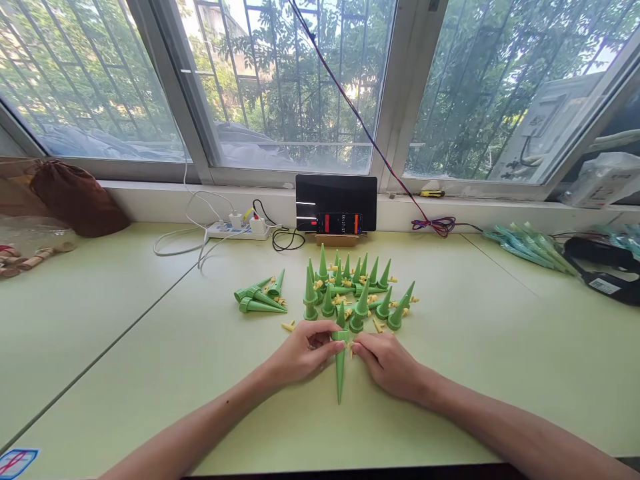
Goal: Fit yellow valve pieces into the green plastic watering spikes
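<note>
My left hand [311, 350] pinches a green plastic watering spike [340, 373] by its wide collar, the tip pointing down toward me. Close beside the collar, my right hand [387, 363] has thumb and finger closed on a small yellow valve piece [351, 351], mostly covered by the fingertips. Whether the valve touches the spike I cannot tell. Just beyond my hands, several green spikes stand point up, such as one spike [363, 303], with others lying among them. Loose yellow valves lie between; one valve [289, 326] is left of the group.
More green spikes [263, 305] lie in a pile to the left. Behind stand a phone [343, 223] and a dark tablet [336, 190]. A power strip [240, 231] with cables sits back left. Plastic-wrapped packets [533, 248] and a black strap [605, 267] lie at right.
</note>
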### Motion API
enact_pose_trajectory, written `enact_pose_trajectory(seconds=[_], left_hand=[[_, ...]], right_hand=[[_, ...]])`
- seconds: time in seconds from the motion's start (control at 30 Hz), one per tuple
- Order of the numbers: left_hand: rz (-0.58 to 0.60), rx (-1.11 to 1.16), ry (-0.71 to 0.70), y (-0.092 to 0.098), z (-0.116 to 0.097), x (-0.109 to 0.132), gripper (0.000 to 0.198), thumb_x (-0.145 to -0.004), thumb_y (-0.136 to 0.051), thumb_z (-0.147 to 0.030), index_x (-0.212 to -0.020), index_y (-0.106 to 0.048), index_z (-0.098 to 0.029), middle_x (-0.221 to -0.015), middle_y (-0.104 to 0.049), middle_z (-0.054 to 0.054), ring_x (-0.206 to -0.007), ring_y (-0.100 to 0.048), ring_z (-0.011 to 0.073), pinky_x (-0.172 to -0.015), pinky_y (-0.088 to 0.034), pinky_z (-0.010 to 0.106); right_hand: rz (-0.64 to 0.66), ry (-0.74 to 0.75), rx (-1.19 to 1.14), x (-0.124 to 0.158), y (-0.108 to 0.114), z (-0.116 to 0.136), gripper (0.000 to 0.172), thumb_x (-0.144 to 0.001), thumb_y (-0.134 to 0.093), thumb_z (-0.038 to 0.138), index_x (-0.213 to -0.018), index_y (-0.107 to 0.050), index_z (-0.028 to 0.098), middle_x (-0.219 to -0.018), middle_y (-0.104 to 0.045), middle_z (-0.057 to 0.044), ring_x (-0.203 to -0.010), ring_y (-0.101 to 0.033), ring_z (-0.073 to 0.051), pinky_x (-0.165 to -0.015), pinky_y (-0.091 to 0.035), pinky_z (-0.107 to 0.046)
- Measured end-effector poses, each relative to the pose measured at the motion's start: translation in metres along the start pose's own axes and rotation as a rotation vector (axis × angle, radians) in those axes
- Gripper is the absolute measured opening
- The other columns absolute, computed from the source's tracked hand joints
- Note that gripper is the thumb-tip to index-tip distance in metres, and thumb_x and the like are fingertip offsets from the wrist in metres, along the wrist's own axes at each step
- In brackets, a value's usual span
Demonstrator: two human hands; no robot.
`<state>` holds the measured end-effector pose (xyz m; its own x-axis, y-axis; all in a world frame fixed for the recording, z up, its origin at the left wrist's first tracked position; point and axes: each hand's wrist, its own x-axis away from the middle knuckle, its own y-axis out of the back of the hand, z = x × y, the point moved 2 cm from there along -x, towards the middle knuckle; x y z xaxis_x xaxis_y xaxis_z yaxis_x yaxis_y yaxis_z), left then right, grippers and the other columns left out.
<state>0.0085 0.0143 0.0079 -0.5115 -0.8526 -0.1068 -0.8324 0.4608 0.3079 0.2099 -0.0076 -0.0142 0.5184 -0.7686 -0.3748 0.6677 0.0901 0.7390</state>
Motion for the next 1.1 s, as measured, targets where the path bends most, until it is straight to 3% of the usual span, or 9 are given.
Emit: enact_pose_trajectory(seconds=[0.23,0.47,0.6,0.8,1.1], left_hand=[[0.046,-0.126,0.012,0.003,-0.004,0.000,0.030,-0.091,-0.064,-0.043,-0.085,-0.064,-0.013,-0.061,-0.040,-0.006,-0.058,-0.036,0.0099,-0.052,-0.029,0.022],[-0.007,-0.317,0.029,0.005,0.001,0.000,0.030,-0.093,-0.060,-0.041,-0.099,-0.067,-0.013,-0.056,-0.041,-0.008,-0.053,-0.034,0.0097,-0.051,-0.028,0.023],[-0.024,-0.458,-0.016,0.006,-0.003,0.000,0.028,-0.094,-0.058,-0.038,-0.099,-0.069,-0.014,-0.054,-0.041,-0.009,-0.051,-0.035,0.0099,-0.055,-0.030,0.024],[-0.028,-0.539,-0.048,0.008,-0.007,0.000,0.019,-0.090,-0.059,-0.030,-0.100,-0.068,-0.016,-0.054,-0.043,-0.009,-0.050,-0.039,0.0100,-0.055,-0.032,0.023],[-0.050,-0.560,-0.070,0.010,-0.009,0.002,0.017,-0.090,-0.058,-0.029,-0.099,-0.068,-0.017,-0.053,-0.041,-0.010,-0.049,-0.039,0.0094,-0.054,-0.032,0.022]], right_hand=[[-0.135,0.013,-0.017,-0.002,0.008,0.000,0.032,-0.108,-0.041,0.031,-0.084,-0.060,0.020,-0.069,-0.064,-0.001,-0.060,-0.055,-0.016,-0.061,-0.039,-0.027],[-0.428,-0.025,0.006,-0.002,0.022,-0.004,0.034,-0.106,-0.045,0.029,-0.075,-0.054,0.021,-0.059,-0.047,0.004,-0.051,-0.038,-0.013,-0.051,-0.032,-0.025],[-0.507,-0.039,0.044,-0.003,0.027,-0.003,0.035,-0.106,-0.046,0.030,-0.073,-0.054,0.021,-0.057,-0.043,0.004,-0.049,-0.037,-0.012,-0.050,-0.032,-0.025],[-0.557,-0.090,0.135,-0.002,0.028,-0.005,0.040,-0.106,-0.048,0.033,-0.068,-0.054,0.020,-0.053,-0.043,0.004,-0.047,-0.037,-0.012,-0.049,-0.031,-0.026],[-0.458,-0.117,0.252,-0.001,0.032,-0.013,0.043,-0.105,-0.047,0.033,-0.064,-0.050,0.021,-0.051,-0.046,0.004,-0.044,-0.037,-0.011,-0.048,-0.029,-0.026]])
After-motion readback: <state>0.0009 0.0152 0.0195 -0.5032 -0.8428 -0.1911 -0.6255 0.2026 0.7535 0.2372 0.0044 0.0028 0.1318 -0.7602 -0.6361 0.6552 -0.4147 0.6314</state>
